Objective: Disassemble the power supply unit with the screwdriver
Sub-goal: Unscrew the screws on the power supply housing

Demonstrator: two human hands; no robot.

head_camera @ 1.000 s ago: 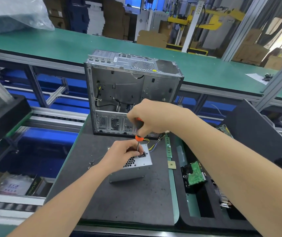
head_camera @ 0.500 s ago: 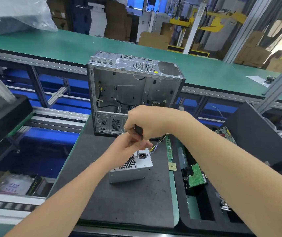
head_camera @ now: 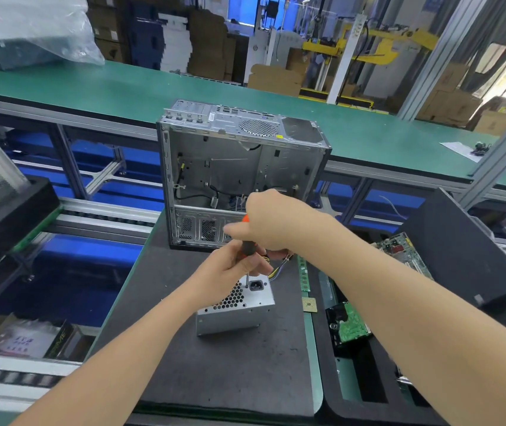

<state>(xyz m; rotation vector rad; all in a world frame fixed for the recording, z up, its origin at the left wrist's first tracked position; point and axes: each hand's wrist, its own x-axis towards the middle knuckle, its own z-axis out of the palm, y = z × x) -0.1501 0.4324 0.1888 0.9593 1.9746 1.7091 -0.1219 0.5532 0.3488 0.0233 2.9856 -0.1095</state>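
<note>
Centrally, a boxy sheet-metal power supply unit (head_camera: 236, 309) with a honeycomb grille is seen on the matte dark mat (head_camera: 230, 379). The orange-and-black screwdriver (head_camera: 247, 247) is held upright, tip on its top face. The handle is gripped by the right hand (head_camera: 271, 222) and the lower end pinched by the left hand (head_camera: 230, 272), the two hands touching.

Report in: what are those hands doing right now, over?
Right hand grips screwdriver handle; left hand pinches it lower down. Tip on power supply unit, beside its socket. Nothing in the way.
</note>
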